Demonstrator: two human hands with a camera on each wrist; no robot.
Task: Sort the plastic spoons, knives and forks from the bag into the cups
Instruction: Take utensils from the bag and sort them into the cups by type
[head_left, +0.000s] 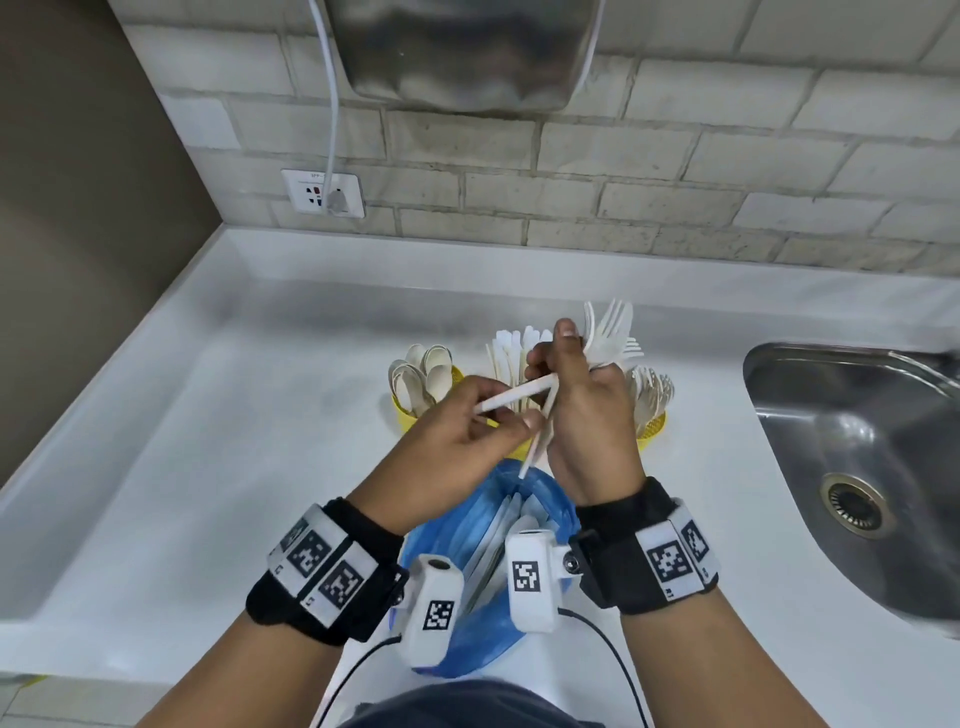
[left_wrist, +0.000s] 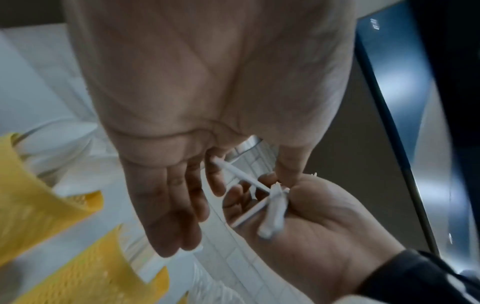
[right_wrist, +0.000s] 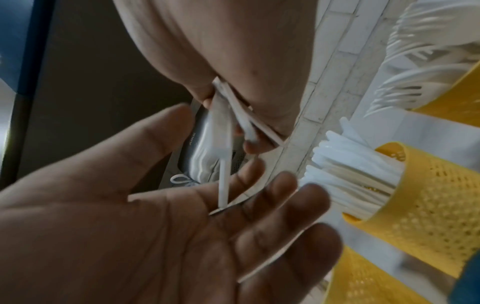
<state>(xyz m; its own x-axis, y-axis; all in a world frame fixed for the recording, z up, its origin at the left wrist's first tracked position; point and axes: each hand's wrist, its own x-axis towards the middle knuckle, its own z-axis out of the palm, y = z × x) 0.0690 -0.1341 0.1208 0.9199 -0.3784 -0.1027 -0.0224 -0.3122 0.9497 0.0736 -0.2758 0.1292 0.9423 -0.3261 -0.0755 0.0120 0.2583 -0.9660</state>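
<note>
Over the blue bag (head_left: 540, 499), my right hand (head_left: 566, 358) grips a bundle of white plastic forks (head_left: 613, 332), tines up, with the handles (right_wrist: 233, 115) sticking out below the palm. My left hand (head_left: 498, 410) pinches the handle of one white plastic piece (head_left: 514, 399) that crosses into the bundle; its head is hidden. That handle (left_wrist: 239, 174) also shows in the left wrist view, meeting the bundle (left_wrist: 275, 209). Behind the hands stand three yellow mesh cups: spoons (head_left: 421, 374) on the left, knives (head_left: 506, 348) in the middle, forks (head_left: 652, 400) on the right.
The white counter (head_left: 234, 415) runs left to a raised edge and back to a brick wall with a socket (head_left: 322, 192). A steel sink (head_left: 857, 441) lies to the right. More white cutlery (head_left: 498, 535) shows inside the bag. The knife cup (right_wrist: 428, 195) is close beside my left fingers.
</note>
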